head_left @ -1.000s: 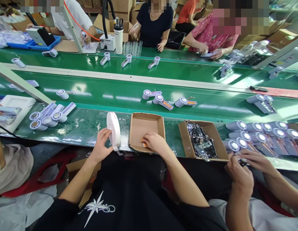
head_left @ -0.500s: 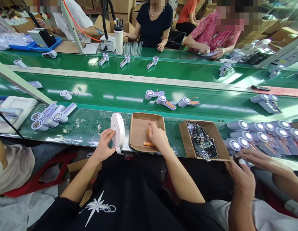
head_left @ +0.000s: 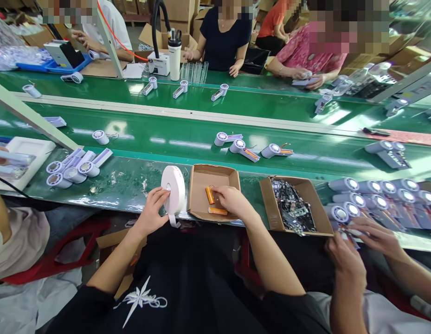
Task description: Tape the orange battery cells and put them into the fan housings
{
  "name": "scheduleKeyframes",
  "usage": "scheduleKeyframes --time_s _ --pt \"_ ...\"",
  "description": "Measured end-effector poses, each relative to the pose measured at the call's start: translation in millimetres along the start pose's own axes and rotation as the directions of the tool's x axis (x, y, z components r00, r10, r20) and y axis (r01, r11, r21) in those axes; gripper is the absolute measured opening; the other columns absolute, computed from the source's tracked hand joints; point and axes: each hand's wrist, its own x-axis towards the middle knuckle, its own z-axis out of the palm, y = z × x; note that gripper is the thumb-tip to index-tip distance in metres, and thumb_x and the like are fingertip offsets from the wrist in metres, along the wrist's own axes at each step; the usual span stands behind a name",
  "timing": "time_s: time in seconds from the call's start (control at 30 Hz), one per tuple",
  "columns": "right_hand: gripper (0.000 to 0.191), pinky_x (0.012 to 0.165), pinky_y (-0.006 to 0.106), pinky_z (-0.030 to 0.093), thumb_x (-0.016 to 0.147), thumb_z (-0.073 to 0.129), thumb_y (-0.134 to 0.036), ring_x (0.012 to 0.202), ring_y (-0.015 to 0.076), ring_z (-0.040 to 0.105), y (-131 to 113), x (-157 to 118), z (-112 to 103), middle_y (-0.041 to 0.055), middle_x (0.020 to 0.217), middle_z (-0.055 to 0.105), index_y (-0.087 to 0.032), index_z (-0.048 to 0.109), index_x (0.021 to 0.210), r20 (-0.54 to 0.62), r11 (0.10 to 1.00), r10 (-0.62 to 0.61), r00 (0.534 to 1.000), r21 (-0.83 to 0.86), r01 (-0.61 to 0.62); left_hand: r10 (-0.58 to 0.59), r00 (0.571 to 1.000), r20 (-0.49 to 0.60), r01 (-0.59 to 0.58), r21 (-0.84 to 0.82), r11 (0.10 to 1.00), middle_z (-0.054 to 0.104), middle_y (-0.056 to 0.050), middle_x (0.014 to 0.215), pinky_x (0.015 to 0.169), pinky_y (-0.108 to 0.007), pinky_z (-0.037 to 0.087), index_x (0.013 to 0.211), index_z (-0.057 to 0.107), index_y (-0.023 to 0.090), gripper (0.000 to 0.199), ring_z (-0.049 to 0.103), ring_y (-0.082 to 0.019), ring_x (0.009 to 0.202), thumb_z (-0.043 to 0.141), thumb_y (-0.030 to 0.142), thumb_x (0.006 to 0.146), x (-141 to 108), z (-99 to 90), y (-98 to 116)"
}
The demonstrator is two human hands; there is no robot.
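My left hand [head_left: 153, 211] grips a roll of white tape [head_left: 174, 189] on edge, fingers at its core and thumb near the lower rim. A loose tape end [head_left: 172, 220] hangs below the roll. My right hand [head_left: 232, 200] is inside a shallow cardboard box [head_left: 197, 174], with fingers pinched at the upper edge of an orange cylindrical battery [head_left: 209, 195]. Part of the grip is hidden behind my knuckles. A second orange battery [head_left: 217, 211] lies crosswise near the box's front wall.
Right of me stands a box of circuit boards [head_left: 293, 206]. Beyond it, a co-worker's hands [head_left: 354, 246] work beside rows of lavender fan housings [head_left: 375, 185]. More housings [head_left: 74, 172] lie to the left. A green conveyor [head_left: 159, 134] carrying several units runs past the bench.
My right hand has shifted slightly right and turned, so more of the orange battery shows. The tape roll has turned a little, showing more of its side face.
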Motion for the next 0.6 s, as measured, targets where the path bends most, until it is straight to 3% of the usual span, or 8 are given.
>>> scheduleKeyframes --time_s 0.17,0.27,0.37,0.47,0.53,0.6 --pt "0.05 0.099 0.041 0.053 0.096 0.054 -0.007 0.128 0.0336 0.055 -6 2 -3 0.0137 0.143 0.061 -0.031 0.073 0.137 -0.006 0.938 -0.129 0.992 -0.327 0.12 0.029 0.999 0.012 -0.03 0.003 1.0 0.059 -0.015 0.139 0.114 -0.061 0.049 0.159 0.041 0.027 0.077 0.047 -0.036 0.141 0.07 0.014 0.088 0 0.6 2" --pt "0.052 0.106 0.048 0.05 0.095 0.057 -0.006 0.137 0.0365 0.046 -3 8 -2 0.0091 0.159 0.051 -0.036 0.075 0.133 0.027 0.907 -0.224 0.974 -0.36 0.219 0.019 0.999 0.035 -0.019 0.015 1.0 0.059 -0.015 0.139 0.114 -0.062 0.049 0.158 0.041 0.027 0.078 0.046 -0.037 0.14 0.068 0.012 0.086 -1 2.1 1" --pt "0.044 0.114 0.053 0.046 0.097 0.058 -0.009 0.141 0.0353 0.044 0 15 -1 0.0082 0.159 0.052 -0.034 0.079 0.127 0.061 0.904 -0.286 0.956 -0.314 0.29 0.017 0.998 0.055 -0.02 0.045 0.999 0.061 -0.013 0.137 0.113 -0.063 0.049 0.156 0.044 0.028 0.078 0.046 -0.037 0.139 0.067 0.009 0.083 -2 3.4 1" --pt "0.027 0.119 0.053 0.044 0.096 0.066 -0.015 0.141 0.0335 0.05 0 18 -1 0.0104 0.15 0.062 -0.026 0.082 0.116 0.039 0.942 -0.306 0.951 -0.134 0.309 0.031 0.998 0.055 -0.036 0.094 0.995 0.063 -0.012 0.135 0.113 -0.063 0.048 0.153 0.05 0.026 0.077 0.045 -0.037 0.137 0.066 0.006 0.08 -3 2.8 3" --pt "0.022 0.115 0.049 0.05 0.095 0.07 -0.022 0.13 0.0307 0.063 -3 16 -3 0.0109 0.136 0.073 -0.022 0.081 0.114 -0.028 0.959 -0.254 0.967 0.125 0.255 0.04 0.997 0.06 -0.048 0.144 0.988 0.065 -0.012 0.134 0.113 -0.062 0.047 0.151 0.054 0.025 0.074 0.045 -0.038 0.136 0.066 0.005 0.08 -3 0.9 5" --pt "0.027 0.106 0.047 0.058 0.094 0.073 -0.031 0.115 0.029 0.074 -11 9 -4 0.0097 0.123 0.08 -0.021 0.08 0.118 -0.123 0.887 -0.129 0.984 0.428 0.17 0.054 0.995 0.083 -0.07 0.202 0.977 0.067 -0.011 0.132 0.113 -0.06 0.047 0.149 0.058 0.026 0.072 0.046 -0.036 0.134 0.064 0.003 0.081 -2 -1.8 8"
